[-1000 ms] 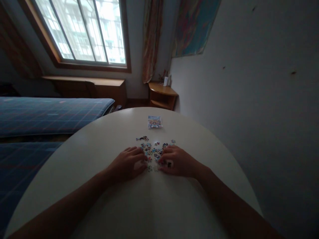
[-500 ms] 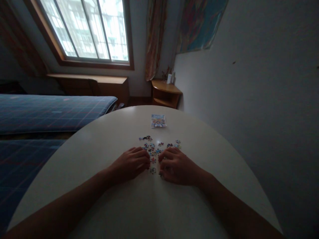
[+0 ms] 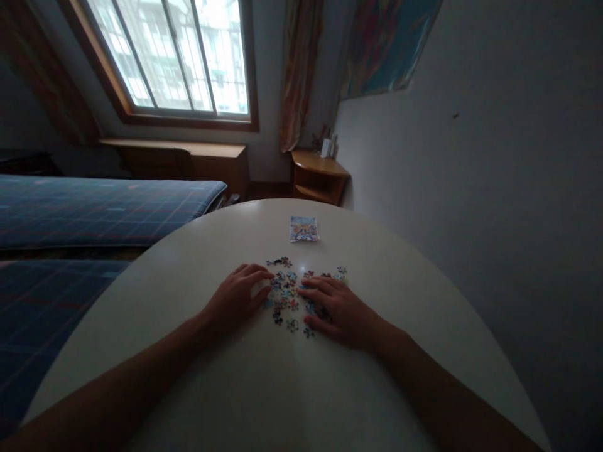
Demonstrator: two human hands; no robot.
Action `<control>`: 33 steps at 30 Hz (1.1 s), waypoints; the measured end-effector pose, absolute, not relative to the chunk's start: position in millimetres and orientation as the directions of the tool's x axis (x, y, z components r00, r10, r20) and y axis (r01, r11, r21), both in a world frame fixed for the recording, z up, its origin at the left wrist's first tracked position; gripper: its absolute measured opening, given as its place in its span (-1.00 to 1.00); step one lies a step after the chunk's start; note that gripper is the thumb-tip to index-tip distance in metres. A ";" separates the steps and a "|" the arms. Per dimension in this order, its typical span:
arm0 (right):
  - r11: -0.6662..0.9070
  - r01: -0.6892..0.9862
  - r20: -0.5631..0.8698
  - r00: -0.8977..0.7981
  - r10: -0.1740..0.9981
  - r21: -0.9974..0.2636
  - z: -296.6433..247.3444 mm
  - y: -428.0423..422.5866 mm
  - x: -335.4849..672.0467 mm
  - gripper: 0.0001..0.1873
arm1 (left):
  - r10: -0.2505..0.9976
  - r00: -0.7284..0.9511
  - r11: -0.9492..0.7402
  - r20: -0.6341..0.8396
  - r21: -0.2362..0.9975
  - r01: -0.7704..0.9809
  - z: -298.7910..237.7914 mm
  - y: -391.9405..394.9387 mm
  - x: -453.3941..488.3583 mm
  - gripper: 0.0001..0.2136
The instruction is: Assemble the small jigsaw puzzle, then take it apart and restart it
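Note:
Loose jigsaw puzzle pieces (image 3: 285, 290) lie in a cluster on the white round table (image 3: 226, 383), between my two hands. At the cluster's left edge, my left hand (image 3: 242, 290) rests with thumb and fingers apart, its fingertips beside the pieces. My right hand (image 3: 335, 307) lies over the right part of the cluster, fingers spread and partly covering some pieces. A single piece (image 3: 308, 331) shows just below its thumb, and another piece (image 3: 293, 325) lies nearer the middle. Beyond the cluster sits a small square printed picture (image 3: 304, 229).
A bed with a blue plaid cover (image 3: 108, 210) stands to the left of the table. Past the table are a wooden desk (image 3: 217, 150) under the window and a corner shelf (image 3: 320, 164). A bare wall (image 3: 494, 188) runs along the right.
My left hand has drawn back leftward and its fingers have parted, uncovering more pieces. The fingers of my right hand have straightened and spread. The view has shifted slightly.

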State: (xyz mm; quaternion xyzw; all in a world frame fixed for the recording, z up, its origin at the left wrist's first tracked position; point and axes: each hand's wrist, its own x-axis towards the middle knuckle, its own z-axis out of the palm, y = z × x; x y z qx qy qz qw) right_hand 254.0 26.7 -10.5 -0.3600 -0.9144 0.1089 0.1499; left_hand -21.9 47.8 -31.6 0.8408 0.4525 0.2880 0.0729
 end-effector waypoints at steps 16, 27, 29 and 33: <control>0.655 0.702 0.105 -0.656 0.747 -0.278 -7.7 28.3 255.7 -0.31 | 0.726 0.573 -0.673 0.381 0.221 0.706 -22.2 37.7 -19.6 -0.93; 0.459 0.882 -0.017 -0.463 0.886 -0.109 -17.4 27.0 263.6 0.02 | 0.701 0.610 -0.686 0.370 0.116 0.718 -19.5 39.9 -20.6 -0.92; 0.499 0.859 -0.018 -0.504 0.863 -0.117 -16.5 21.4 258.8 0.04 | 0.705 0.609 -0.686 0.362 0.130 0.716 -21.1 40.9 -21.3 -0.91; 0.630 0.739 -0.037 -0.655 0.754 -0.238 -7.2 1.9 238.6 0.07 | 0.734 0.568 -0.664 0.372 0.222 0.714 -26.2 43.8 -21.6 -0.91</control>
